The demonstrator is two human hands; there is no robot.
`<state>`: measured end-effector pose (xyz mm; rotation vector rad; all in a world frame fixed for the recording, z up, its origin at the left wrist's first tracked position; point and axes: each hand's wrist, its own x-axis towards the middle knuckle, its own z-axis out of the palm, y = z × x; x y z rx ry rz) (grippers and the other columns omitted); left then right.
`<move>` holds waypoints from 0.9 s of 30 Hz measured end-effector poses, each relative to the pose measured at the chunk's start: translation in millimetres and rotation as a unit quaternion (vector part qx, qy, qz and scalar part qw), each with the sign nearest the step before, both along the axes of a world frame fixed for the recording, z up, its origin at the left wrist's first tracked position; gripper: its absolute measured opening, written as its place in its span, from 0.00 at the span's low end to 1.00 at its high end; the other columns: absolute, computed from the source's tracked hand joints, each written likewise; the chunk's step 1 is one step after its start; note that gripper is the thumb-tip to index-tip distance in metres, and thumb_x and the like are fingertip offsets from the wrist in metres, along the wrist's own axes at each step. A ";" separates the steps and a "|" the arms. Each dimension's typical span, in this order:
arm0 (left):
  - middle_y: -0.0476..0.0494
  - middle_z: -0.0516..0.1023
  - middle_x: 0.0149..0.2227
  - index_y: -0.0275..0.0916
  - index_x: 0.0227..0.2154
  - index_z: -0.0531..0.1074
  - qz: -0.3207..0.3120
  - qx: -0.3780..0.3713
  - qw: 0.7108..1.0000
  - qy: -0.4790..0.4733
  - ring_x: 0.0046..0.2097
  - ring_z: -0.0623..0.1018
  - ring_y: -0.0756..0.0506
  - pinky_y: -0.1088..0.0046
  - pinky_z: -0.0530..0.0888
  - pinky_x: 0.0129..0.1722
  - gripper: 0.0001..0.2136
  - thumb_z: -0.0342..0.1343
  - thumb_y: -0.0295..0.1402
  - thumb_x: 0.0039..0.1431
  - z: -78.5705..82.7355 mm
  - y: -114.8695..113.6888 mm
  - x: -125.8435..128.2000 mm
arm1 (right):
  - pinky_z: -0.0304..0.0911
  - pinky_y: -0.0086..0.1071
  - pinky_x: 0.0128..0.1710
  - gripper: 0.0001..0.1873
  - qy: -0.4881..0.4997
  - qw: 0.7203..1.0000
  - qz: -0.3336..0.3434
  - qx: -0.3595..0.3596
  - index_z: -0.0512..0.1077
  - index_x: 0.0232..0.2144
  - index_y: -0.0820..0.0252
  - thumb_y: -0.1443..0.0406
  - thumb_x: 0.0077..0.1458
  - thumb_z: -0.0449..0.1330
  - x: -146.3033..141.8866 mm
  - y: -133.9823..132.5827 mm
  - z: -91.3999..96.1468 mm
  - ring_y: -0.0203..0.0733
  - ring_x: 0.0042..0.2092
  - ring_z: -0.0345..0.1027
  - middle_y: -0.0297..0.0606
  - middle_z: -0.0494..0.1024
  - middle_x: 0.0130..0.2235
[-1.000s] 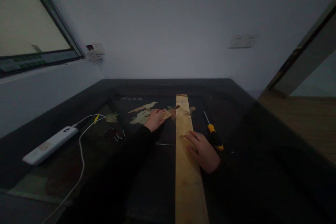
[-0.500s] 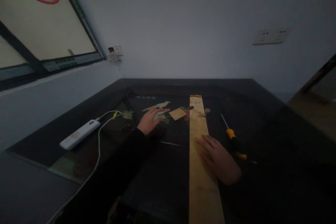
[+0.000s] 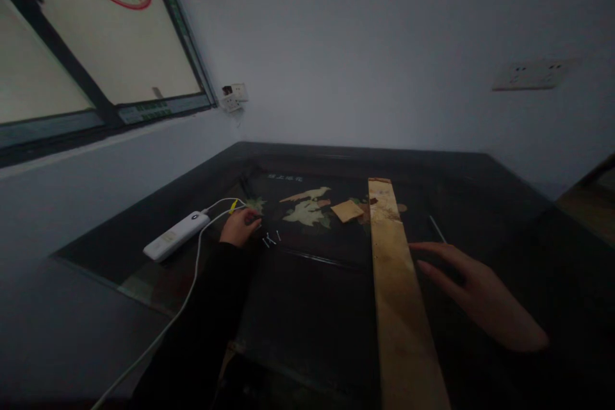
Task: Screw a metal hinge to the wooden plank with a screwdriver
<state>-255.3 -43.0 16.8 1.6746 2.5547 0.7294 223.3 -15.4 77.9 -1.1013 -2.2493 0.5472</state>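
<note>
My left hand (image 3: 240, 226) is at the left of the dark table, its fingers pinched around something small and dark that I cannot make out. Several small screws (image 3: 271, 239) lie loose just right of it. A long wooden plank (image 3: 396, 275) runs from the near edge toward the far side. My right hand (image 3: 480, 295) is right of the plank, fingers stretched and apart, fingertips near its edge. Beyond that hand the metal shaft of a screwdriver (image 3: 437, 229) shows; its handle is hidden behind the hand. A small square wooden piece (image 3: 347, 211) lies left of the plank.
On the left lies a white power bank (image 3: 177, 237) with a white cable (image 3: 195, 275) running past my left arm to the near edge. The dark table (image 3: 312, 307) bears a bird-and-flower picture (image 3: 307, 205). A wall and window stand behind.
My left hand has moved left and nearer, off the picture, and its fingers have closed. My right hand has lifted off the plank and moved right, over the screwdriver's handle. The view has turned left.
</note>
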 end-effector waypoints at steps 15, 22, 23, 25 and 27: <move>0.44 0.77 0.36 0.41 0.33 0.71 0.054 -0.096 0.993 -0.037 0.39 0.77 0.45 0.73 0.69 0.34 0.10 0.55 0.42 0.55 -0.9 -6.7 0.9 | 0.61 0.41 0.50 0.27 -0.210 0.956 0.200 0.038 0.64 0.54 0.61 0.60 0.52 0.61 -263.5 0.7 1.5 0.51 0.55 0.62 0.47 0.68 0.55; 0.42 0.77 0.39 0.41 0.36 0.72 0.060 -0.115 0.991 -0.035 0.42 0.76 0.43 0.70 0.70 0.37 0.10 0.53 0.41 0.57 5.8 -5.9 14.2 | 0.62 0.47 0.48 0.24 -0.229 0.959 0.148 0.078 0.67 0.50 0.63 0.56 0.53 0.60 -313.1 1.2 -38.6 0.55 0.55 0.60 0.49 0.68 0.53; 0.42 0.77 0.40 0.41 0.36 0.72 0.059 -0.118 0.991 -0.035 0.42 0.76 0.43 0.70 0.70 0.38 0.10 0.53 0.40 0.56 6.1 -5.5 14.7 | 0.62 0.46 0.49 0.23 -0.230 0.958 0.147 0.086 0.67 0.49 0.63 0.58 0.54 0.59 -315.9 0.8 -41.4 0.54 0.55 0.59 0.49 0.68 0.53; 0.42 0.77 0.40 0.41 0.36 0.72 0.056 -0.122 0.990 -0.031 0.43 0.76 0.43 0.70 0.70 0.40 0.10 0.53 0.40 0.56 6.9 -5.0 15.3 | 0.62 0.42 0.49 0.17 -0.230 0.956 0.148 0.104 0.67 0.49 0.64 0.63 0.57 0.55 -320.3 0.7 -45.4 0.50 0.55 0.59 0.48 0.69 0.52; 0.42 0.77 0.41 0.41 0.36 0.72 0.055 -0.124 0.990 -0.030 0.44 0.76 0.43 0.70 0.71 0.40 0.10 0.53 0.40 0.56 7.6 -4.8 16.2 | 0.63 0.39 0.48 0.15 -0.230 0.954 0.150 0.119 0.68 0.48 0.64 0.67 0.60 0.50 -323.2 1.4 -47.4 0.47 0.53 0.60 0.48 0.69 0.51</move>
